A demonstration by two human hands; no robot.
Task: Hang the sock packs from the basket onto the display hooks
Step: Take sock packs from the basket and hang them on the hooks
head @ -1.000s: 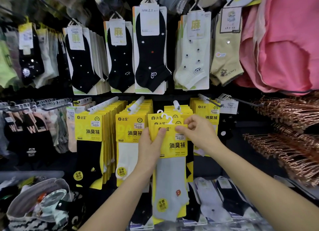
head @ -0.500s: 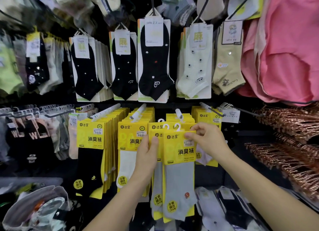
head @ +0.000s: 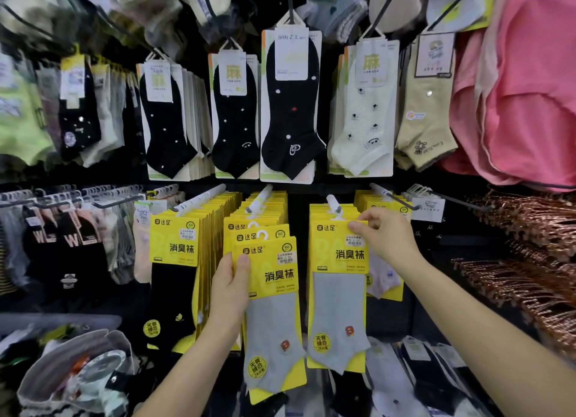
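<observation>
— Grip check?
— Pinching top corner of grey sock pack with right hand, at white hook; clutching spare packs in left hand.
— Tip?
— Seat loop fully on hook before releasing.

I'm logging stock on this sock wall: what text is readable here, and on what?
"达足": top of the right pack that the right hand pinches.
"消臭袜": left pack in the left hand.
"无骨缝合": round sticker on the right pack.
"麻": white card on cream socks.
"JIAN Z": card on tall black sock.
"W": black socks, left.
Barcode labels: too small.
</observation>
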